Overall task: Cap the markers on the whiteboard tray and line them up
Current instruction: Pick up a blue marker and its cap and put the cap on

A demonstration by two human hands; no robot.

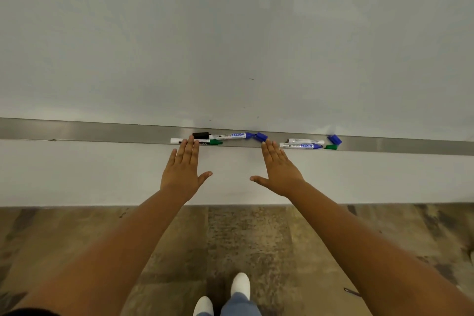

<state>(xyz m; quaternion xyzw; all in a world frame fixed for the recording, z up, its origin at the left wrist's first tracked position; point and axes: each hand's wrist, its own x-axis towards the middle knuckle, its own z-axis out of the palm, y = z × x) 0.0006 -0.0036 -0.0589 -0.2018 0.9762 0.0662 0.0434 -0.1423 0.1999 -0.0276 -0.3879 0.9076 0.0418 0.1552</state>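
Note:
Several markers and loose caps lie scattered on the metal whiteboard tray (102, 132). At the left are a black cap (200, 134), a white marker (177, 140), a green-ended marker (215, 141) and a blue-labelled marker (230, 136) beside a blue cap (262, 136). Further right lie a white marker (305, 141), a blue marker (300, 146), a green cap (331, 147) and another blue cap (335, 139). My left hand (182, 171) is flat and open, fingertips over the left marker group. My right hand (278, 169) is flat and open, fingertips at the tray edge below the blue cap.
The whiteboard (230, 33) fills the upper view, with white wall (102, 174) below the tray. The wood-pattern floor (256, 238) and my white shoes (240, 283) show at the bottom. A small dark object (352, 292) lies on the floor at right.

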